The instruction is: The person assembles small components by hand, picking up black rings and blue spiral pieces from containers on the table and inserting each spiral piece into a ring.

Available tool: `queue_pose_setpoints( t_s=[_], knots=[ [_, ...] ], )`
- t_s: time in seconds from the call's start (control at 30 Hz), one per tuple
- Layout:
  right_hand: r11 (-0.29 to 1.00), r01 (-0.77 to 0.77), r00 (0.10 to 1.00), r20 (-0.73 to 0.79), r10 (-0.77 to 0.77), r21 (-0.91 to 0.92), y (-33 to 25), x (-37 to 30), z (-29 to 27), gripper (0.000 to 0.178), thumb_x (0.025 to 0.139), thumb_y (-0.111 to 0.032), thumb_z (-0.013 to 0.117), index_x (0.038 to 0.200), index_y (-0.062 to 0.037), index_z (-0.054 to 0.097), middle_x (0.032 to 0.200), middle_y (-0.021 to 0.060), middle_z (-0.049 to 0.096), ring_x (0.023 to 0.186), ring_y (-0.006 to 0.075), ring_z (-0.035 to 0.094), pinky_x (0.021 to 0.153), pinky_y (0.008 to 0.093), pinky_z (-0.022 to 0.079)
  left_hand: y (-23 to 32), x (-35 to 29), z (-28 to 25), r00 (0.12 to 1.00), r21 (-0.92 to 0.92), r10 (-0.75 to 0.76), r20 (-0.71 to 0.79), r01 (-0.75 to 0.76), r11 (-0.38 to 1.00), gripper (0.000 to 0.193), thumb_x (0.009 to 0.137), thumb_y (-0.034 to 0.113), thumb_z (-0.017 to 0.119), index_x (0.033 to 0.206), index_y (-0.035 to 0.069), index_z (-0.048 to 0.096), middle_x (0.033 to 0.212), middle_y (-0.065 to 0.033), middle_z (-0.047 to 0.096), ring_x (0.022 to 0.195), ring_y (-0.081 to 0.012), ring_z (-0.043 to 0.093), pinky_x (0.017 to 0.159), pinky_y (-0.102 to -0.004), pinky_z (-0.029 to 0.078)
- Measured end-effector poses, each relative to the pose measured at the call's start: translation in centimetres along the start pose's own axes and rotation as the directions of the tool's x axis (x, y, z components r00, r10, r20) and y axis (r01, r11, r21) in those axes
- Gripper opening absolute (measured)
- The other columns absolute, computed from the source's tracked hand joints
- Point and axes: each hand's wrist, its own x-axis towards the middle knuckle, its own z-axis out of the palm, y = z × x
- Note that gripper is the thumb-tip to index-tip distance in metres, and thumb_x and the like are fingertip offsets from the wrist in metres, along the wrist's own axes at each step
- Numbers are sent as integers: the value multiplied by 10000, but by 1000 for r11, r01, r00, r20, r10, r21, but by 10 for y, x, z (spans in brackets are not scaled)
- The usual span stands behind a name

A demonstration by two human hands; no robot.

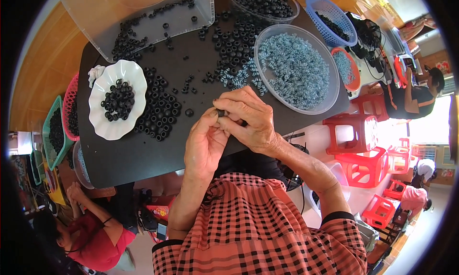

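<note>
Over the table we've got L hand palm-side up & R hand back-up, fingertips meeting, pinching a sm blk piece tight.

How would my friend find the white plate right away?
Go to the dark table's left side. Just left of loose black ring-shaped pieces sits the white plate, with black pieces heaped on it. Unlike the round bowl of light-blue pieces, its rim is wavy.
</note>
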Motion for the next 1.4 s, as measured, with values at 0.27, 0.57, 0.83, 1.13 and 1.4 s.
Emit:
queue_pose_setpoints(
  t_s=[0.27,0.57,0.83,1.13,1.4],
  knots=[
    [998,-46,998,50,49,-52,-4,-2,-1,401,701,1,708,1091,13,620,1015,131,634,797,265,588,684,346,516,-3,-3,14,992,110,77,-103,-66,992,256,966,108,491,1116,-63,608,986,-80,636,911,-140,578,854,-285,464],
    [946,243,966,141,-217,-212,7,-7,-11,334,742,-67,669,1036,70,593,1043,169,601,884,303,574,757,382,477,-6,-2,13,988,131,52,-148,-32,991,260,977,102,483,1139,-70,592,1004,-64,622,899,-112,563,855,-276,466],
    [987,86,996,20,-84,-137,7,-7,-9,352,705,-56,698,1035,24,602,1011,136,596,844,280,569,734,370,472,-6,-2,10,998,156,62,-17,-58,986,272,976,98,476,1161,-71,582,1023,-70,626,964,-134,580,884,-287,475],
    [993,97,995,24,-95,-62,8,-11,-10,371,666,-27,727,1022,2,625,975,116,600,816,273,575,722,362,487,10,-7,19,997,493,63,-37,-37,869,255,957,83,514,1112,-90,620,1000,-116,661,926,-171,634,902,-321,501],
    [966,179,983,64,-170,-185,7,-12,-8,284,707,-57,695,954,58,618,984,137,602,857,278,570,727,372,485,0,-9,10,985,548,173,-23,-132,826,266,962,86,529,1145,-88,614,1014,-97,653,936,-144,613,910,-311,497]
  ],
)
